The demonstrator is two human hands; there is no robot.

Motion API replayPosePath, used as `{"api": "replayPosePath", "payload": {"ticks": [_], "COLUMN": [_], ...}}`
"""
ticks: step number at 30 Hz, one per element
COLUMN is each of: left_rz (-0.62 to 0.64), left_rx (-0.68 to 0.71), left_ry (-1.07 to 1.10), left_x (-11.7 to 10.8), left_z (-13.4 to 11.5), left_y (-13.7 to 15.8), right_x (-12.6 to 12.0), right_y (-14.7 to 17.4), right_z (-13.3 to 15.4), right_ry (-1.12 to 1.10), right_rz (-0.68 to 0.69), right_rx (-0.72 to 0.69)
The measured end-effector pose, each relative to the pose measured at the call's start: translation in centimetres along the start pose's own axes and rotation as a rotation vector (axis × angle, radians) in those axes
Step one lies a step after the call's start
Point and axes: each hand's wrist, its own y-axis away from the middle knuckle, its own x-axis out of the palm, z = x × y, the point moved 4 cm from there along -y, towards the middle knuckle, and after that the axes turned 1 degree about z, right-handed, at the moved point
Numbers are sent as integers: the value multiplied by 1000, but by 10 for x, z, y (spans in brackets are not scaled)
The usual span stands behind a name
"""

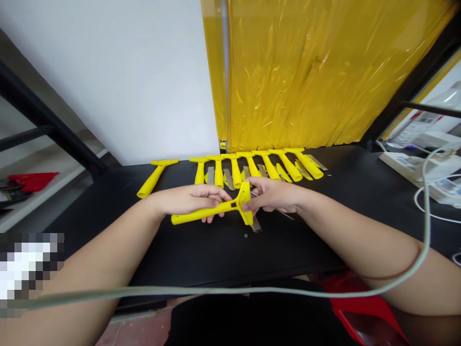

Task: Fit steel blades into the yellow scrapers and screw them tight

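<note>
My left hand (196, 199) is closed around the handle of a yellow plastic scraper (205, 213), which lies sideways above the black table. On its wide head, the fingers of my right hand (272, 194) pinch from the right side. A metal blade (257, 224) shows just under the lower end of the head. From beneath my right hand a thin metal rod (286, 214) sticks out; what it belongs to is hidden. A tiny nut-like ring (246, 235) lies on the table below the scraper head.
Behind my hands stands a row of several yellow scrapers (236, 170) with metal blades (228, 179) among them. One more scraper (153, 178) lies apart at left. A pale cable (230, 290) loops across the front. White power strips (414, 173) sit at right; yellow sheeting (306, 72) hangs behind.
</note>
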Motion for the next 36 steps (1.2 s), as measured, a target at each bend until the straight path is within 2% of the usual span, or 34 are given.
{"api": "replayPosePath", "payload": {"ticks": [28,36], "left_rz": [64,53], "left_rx": [-54,-55], "left_ry": [12,76], "left_x": [2,1], "left_z": [5,4], "left_y": [0,1], "right_x": [2,1], "right_y": [1,2], "right_z": [-3,3], "right_ry": [77,60], "right_rz": [60,14], "right_rx": [47,34]}}
